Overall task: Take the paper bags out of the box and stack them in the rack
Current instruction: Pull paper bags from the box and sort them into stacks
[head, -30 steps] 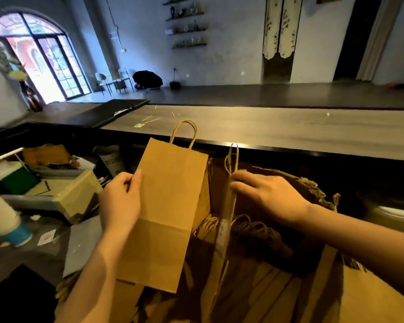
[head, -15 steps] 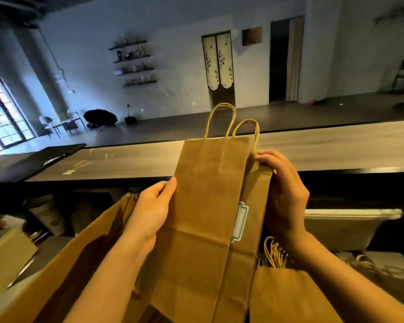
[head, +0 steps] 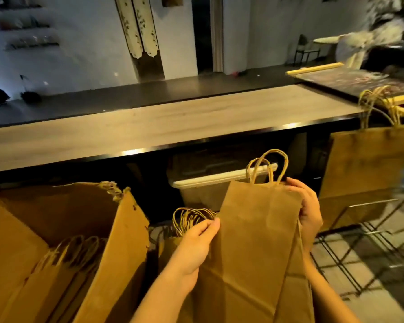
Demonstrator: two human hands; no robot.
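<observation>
Fingers (head: 209,227) of both our hands were curled round the edges of the flat paper bags (head: 254,234).

Our left hand (head: 194,245) pinched the left edge, and our right hand (head: 309,217) gripped the top right corner, just beside the twine handles (head: 267,166). We held the bags upright in the air, between the cardboard box (head: 117,241) on the left, where more bags (head: 63,264) stood on edge, and the wire rack (head: 371,231) on the right, which carried a large bag (head: 364,164). Behind them a pale plastic bin (head: 203,186) sat below the front edge of the wooden counter (head: 173,122).
</observation>
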